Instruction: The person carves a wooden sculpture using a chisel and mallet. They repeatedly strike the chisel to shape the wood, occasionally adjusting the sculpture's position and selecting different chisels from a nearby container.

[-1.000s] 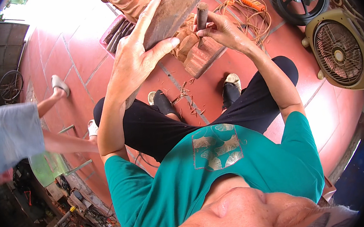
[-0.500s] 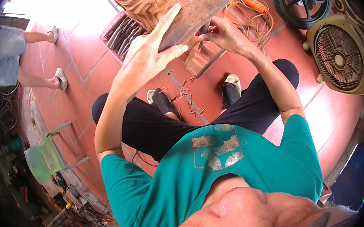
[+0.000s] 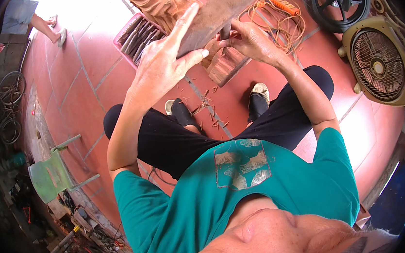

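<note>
At the upper left of the frame, another person's leg (image 3: 46,28) shows, and at the left a green chair (image 3: 49,178) stands on the red tiled floor (image 3: 68,78). Toward the upper centre, a pink basket (image 3: 120,40) holds a bundle of dark tools (image 3: 140,35), just beside a carved wooden piece (image 3: 159,6). Your left hand (image 3: 160,67) grips a flat wooden bat (image 3: 225,9); its index finger and thumb are spread along the wood, and you cannot tell how the hidden fingers lie. Below, wood shavings (image 3: 206,109) litter the floor. In the upper centre, your right hand's (image 3: 254,43) fingers pinch a chisel (image 3: 225,31) pointing down over a carved block (image 3: 228,68). The bat overlaps the chisel's top; whether they touch, you cannot tell. Farther right lie an orange power strip (image 3: 282,4) and its tangled cord (image 3: 296,32), then a black wheel (image 3: 332,14) and a fan (image 3: 379,63).
</note>
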`<action>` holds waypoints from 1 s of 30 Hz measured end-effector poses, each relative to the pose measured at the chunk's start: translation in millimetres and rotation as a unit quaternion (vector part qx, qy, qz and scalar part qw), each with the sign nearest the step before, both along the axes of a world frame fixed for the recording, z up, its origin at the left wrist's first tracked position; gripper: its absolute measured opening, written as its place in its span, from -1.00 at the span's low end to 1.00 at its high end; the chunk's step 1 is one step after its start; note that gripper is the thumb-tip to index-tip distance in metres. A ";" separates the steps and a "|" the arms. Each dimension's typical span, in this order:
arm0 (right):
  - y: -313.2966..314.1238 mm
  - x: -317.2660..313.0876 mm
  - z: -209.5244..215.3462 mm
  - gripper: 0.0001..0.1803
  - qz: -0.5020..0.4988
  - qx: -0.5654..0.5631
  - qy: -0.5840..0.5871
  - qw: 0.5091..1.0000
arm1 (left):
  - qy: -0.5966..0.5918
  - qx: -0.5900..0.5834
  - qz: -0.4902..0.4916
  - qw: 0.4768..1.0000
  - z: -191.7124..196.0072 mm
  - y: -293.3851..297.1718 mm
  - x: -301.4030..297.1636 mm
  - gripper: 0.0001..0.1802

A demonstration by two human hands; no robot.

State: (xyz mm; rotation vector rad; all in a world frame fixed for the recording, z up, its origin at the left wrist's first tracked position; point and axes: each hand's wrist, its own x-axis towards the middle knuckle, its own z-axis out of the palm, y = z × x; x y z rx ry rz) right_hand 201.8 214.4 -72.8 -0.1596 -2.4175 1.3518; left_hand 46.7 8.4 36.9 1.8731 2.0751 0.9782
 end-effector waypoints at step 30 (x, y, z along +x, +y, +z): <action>-13.7 -1.5 9.6 -0.68 -0.001 -0.060 -0.024 0.998 | -0.083 -0.026 -0.018 0.996 9.1 -10.7 -4.4 -0.06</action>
